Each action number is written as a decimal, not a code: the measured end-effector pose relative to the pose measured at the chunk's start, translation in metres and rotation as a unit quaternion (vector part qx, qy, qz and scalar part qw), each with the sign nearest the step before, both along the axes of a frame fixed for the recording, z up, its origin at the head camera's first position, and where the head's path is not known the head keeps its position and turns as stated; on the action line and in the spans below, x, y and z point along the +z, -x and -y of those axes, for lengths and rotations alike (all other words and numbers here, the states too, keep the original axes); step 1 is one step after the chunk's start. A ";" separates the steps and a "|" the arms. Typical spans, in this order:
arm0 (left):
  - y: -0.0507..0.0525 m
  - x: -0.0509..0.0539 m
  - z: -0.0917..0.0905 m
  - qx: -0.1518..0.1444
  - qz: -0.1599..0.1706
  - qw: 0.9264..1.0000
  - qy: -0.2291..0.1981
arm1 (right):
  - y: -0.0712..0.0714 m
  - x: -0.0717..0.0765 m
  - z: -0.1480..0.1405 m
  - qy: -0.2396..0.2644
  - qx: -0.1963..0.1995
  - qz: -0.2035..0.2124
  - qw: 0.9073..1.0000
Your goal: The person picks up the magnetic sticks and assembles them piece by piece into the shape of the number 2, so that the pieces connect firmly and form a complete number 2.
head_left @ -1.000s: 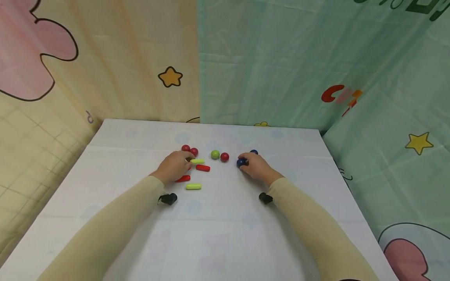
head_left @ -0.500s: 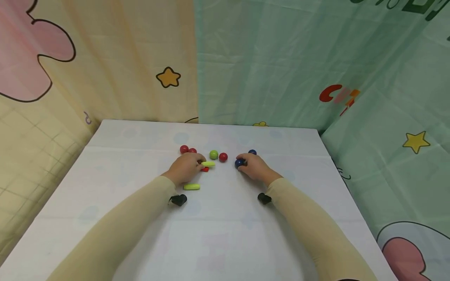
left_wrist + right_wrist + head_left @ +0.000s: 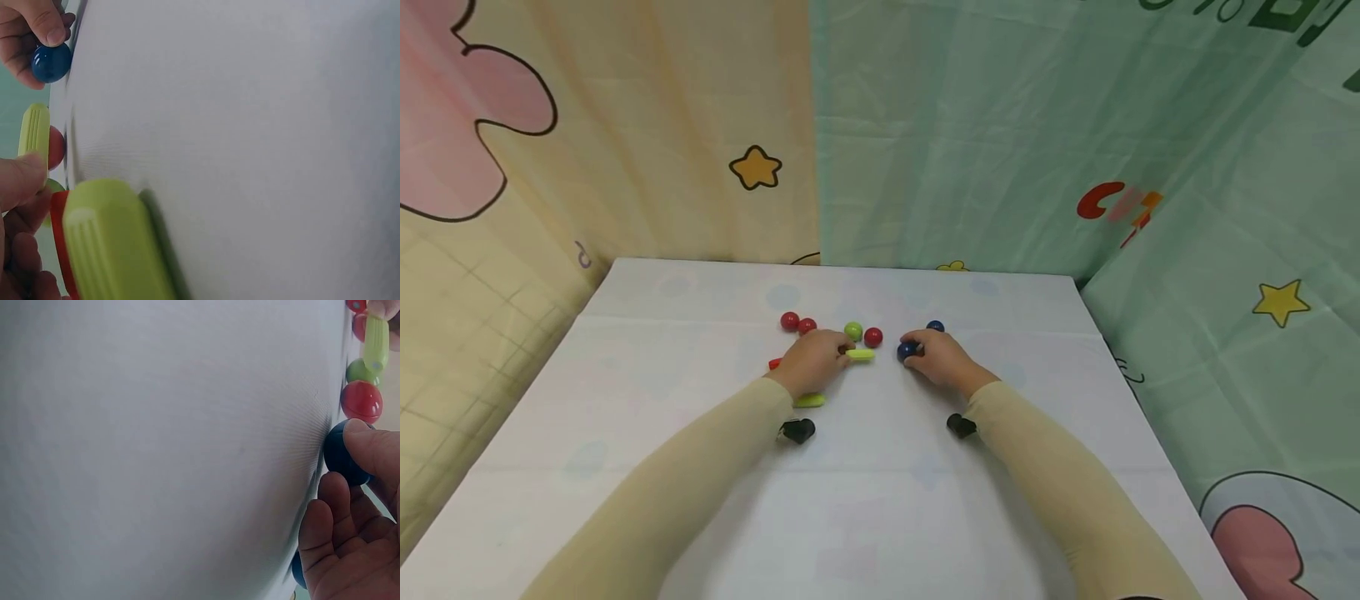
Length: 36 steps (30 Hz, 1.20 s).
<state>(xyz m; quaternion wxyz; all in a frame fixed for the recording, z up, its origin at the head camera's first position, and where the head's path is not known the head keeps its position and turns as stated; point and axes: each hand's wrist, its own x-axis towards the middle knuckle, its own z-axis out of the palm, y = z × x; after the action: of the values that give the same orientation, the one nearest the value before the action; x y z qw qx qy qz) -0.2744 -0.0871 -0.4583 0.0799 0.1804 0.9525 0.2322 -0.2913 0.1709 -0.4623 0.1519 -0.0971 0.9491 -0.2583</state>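
My left hand (image 3: 815,360) pinches a yellow-green ribbed stick-shaped piece (image 3: 861,355) between thumb and fingers, its free end pointing right. In the left wrist view that piece (image 3: 34,128) is raised off the white surface. My right hand (image 3: 947,358) grips a dark blue ball (image 3: 907,352) between thumb and fingers; in the right wrist view the ball (image 3: 344,456) sits at the thumb tip. Just beyond the left fingertips are a green ball (image 3: 853,331) and a red ball (image 3: 873,337). A second blue ball (image 3: 935,326) lies behind the right hand, partly hidden.
Two red balls (image 3: 789,321) lie behind the left hand on the white table (image 3: 880,517). A second yellow-green stick (image 3: 809,401) lies by the left wrist. A red piece (image 3: 775,363) shows beside that hand, mostly hidden. Printed curtains (image 3: 940,167) stand behind the table.
My left hand has moved right with the yellow-green stick, past the red sticks, towards the red ball and blue ball. The right hand stays on its blue ball.
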 end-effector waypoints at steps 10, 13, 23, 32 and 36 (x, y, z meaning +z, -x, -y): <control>0.003 -0.006 -0.013 -0.009 -0.015 1.000 0.011 | 0.000 -0.002 0.000 0.002 0.008 -0.007 1.000; 0.003 -0.007 -0.016 -0.009 -0.016 1.000 0.012 | 0.000 -0.002 0.000 0.001 0.010 -0.008 1.000; 0.004 -0.007 -0.027 -0.010 -0.020 1.000 0.012 | -0.001 -0.001 0.001 0.005 0.010 -0.009 1.000; 0.006 -0.007 -0.035 -0.009 -0.024 1.000 0.016 | -0.001 -0.002 0.000 0.005 0.017 -0.019 1.000; 0.007 -0.007 -0.037 -0.008 -0.023 1.000 0.018 | -0.001 -0.001 0.000 0.002 0.019 -0.019 1.000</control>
<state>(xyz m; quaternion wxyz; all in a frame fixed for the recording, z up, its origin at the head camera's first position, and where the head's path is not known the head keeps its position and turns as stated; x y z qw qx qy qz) -0.2810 -0.0501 -0.4652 0.0627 0.1918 0.9566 0.2102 -0.2901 0.1708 -0.4636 0.1385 -0.1203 0.9492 -0.2556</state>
